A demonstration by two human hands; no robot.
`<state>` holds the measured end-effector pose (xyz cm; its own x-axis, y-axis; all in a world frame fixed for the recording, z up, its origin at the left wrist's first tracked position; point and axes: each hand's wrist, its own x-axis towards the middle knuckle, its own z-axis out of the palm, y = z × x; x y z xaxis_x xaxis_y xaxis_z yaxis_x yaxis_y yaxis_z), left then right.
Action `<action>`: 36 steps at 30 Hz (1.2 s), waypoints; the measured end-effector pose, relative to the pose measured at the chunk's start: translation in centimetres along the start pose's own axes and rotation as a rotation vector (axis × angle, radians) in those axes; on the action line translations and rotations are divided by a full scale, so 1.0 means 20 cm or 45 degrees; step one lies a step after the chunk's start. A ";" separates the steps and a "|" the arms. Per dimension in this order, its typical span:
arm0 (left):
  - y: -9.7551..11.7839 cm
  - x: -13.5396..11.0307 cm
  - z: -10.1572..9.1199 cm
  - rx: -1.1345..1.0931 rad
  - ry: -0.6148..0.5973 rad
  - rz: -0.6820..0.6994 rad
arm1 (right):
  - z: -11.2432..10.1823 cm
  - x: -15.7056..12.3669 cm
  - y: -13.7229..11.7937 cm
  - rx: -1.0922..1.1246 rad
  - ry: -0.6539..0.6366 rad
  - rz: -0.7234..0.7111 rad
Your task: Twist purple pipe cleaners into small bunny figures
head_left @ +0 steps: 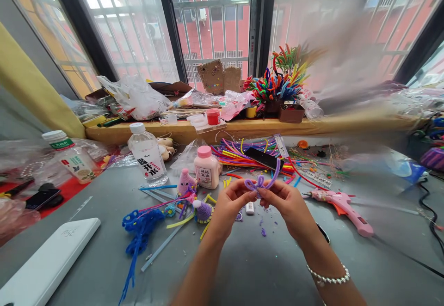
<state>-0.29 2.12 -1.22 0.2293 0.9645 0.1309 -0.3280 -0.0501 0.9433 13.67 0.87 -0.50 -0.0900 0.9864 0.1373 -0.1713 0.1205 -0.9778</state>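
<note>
Both of my hands meet over the middle of the grey table, holding a purple pipe cleaner [261, 182] bent into small loops. My left hand [231, 204] pinches its looped side between thumb and fingers. On the other side, my right hand [285, 204] is closed on it near the loops, and a free end sticks up above the fingers. Left of my hands stand a pink pipe-cleaner figure [186, 183] and a purple one [203, 211]. A blue pipe-cleaner piece [138, 232] lies farther left. Purple scraps [263, 232] lie below my hands.
A pink glue gun [342, 206] with a cord lies to the right. Behind my hands are a pink-capped bottle [206, 169], a phone [265, 159] and bundled pipe cleaners [229, 153]. Two clear bottles, one a water bottle [147, 156], and a white box [52, 260] are leftward.
</note>
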 end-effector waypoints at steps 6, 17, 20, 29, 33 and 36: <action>-0.01 0.01 -0.01 -0.025 0.022 0.045 | 0.00 -0.01 -0.01 -0.033 -0.048 0.017; 0.02 -0.01 0.03 -0.027 0.080 -0.045 | 0.03 -0.01 0.01 -0.071 0.055 -0.011; 0.01 -0.01 0.03 -0.022 0.153 -0.056 | 0.03 0.00 0.01 -0.063 0.046 0.034; -0.01 0.01 0.00 0.055 0.400 -0.038 | -0.08 0.06 0.06 -0.059 0.291 -0.095; 0.01 0.00 0.03 0.240 0.283 -0.048 | -0.08 0.06 0.06 -0.219 0.119 -0.081; 0.01 -0.01 0.03 0.263 0.207 -0.033 | -0.06 0.05 0.05 -0.254 0.038 -0.077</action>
<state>0.22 1.82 -0.78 0.0792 0.9943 0.0707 -0.1258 -0.0604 0.9902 14.55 2.00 -1.45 -0.0555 0.9792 0.1950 0.0225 0.1965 -0.9802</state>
